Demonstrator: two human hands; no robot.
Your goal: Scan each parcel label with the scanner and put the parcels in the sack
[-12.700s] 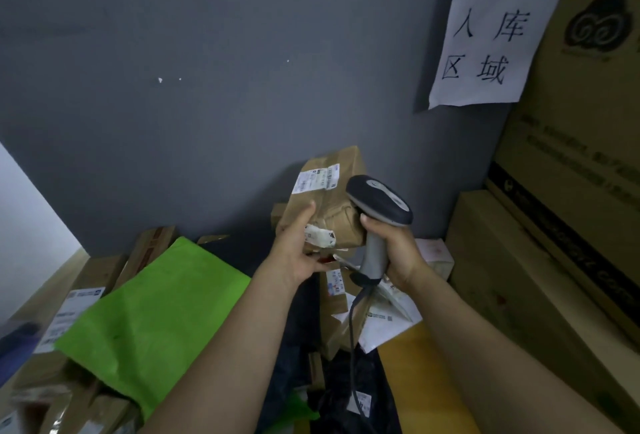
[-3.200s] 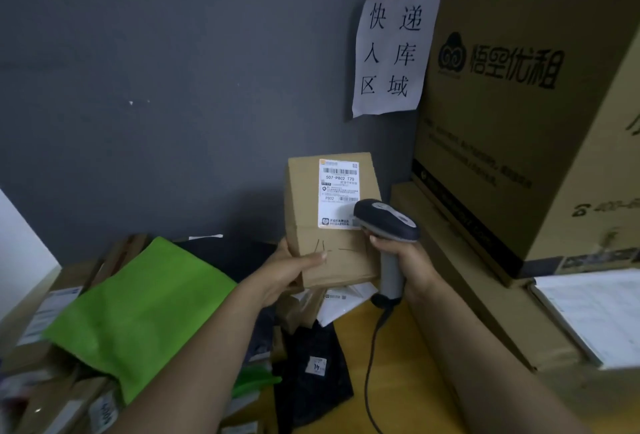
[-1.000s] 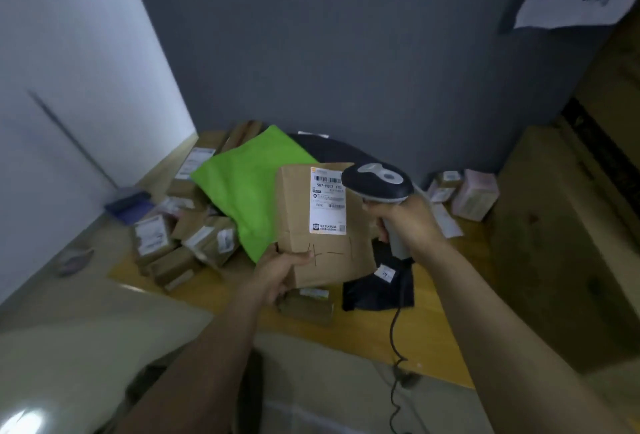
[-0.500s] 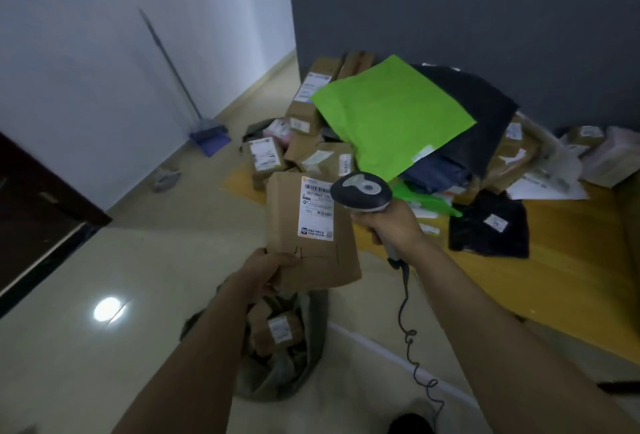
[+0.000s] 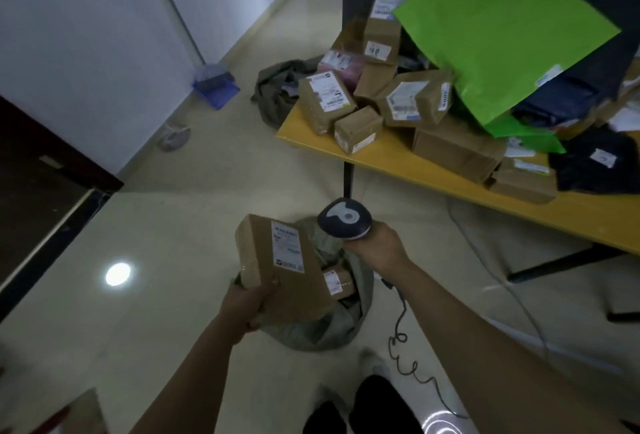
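The grey-green fabric sack (image 5: pixel 311 333) lies open-mouthed on the floor. The brown cardboard parcel with the white label (image 5: pixel 277 267) hangs just above the sack's left rim, its long axis slanting up and away from you, label upward. Your left hand (image 5: pixel 247 302) grips its near lower end, so the drop into the sack looks to be that hand's move. Over the sack's right rim, your right hand (image 5: pixel 375 246) is wrapped round the dark blue handheld scanner (image 5: pixel 344 218).
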